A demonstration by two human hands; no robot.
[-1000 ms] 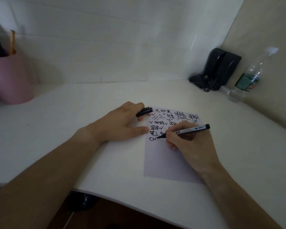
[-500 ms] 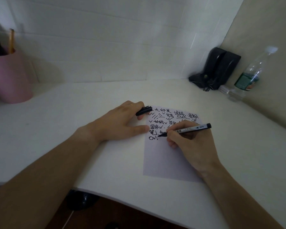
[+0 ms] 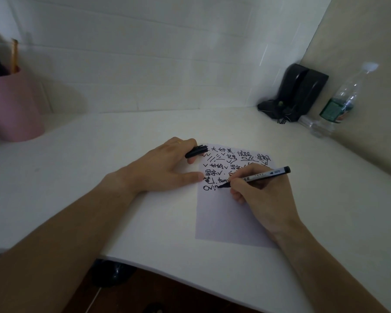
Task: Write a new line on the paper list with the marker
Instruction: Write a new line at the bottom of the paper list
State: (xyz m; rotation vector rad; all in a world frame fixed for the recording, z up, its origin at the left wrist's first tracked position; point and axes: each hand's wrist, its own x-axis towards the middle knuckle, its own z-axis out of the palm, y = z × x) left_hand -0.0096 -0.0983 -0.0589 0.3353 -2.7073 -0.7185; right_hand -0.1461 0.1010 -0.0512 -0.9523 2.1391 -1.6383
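A pale sheet of paper (image 3: 221, 218) lies on the white desk (image 3: 99, 177), its upper half covered in black handwriting. My right hand (image 3: 262, 195) grips a grey marker (image 3: 264, 175) with a black end, and the tip touches the paper at the lowest written line. My left hand (image 3: 160, 168) rests flat at the paper's left edge, thumb on the sheet. Between its fingers it holds the black marker cap (image 3: 196, 151) over the paper's top left corner.
A pink cup (image 3: 11, 105) with pencils stands at the far left by the wall. A black device (image 3: 296, 93) with cables sits in the back right corner, and a clear plastic bottle (image 3: 339, 102) stands beside it. The desk's front edge (image 3: 190, 283) curves below my arms.
The marker tip has moved a little to the right along the lowest line, leaving a few more strokes after the "Q". My left hand has stayed in place.
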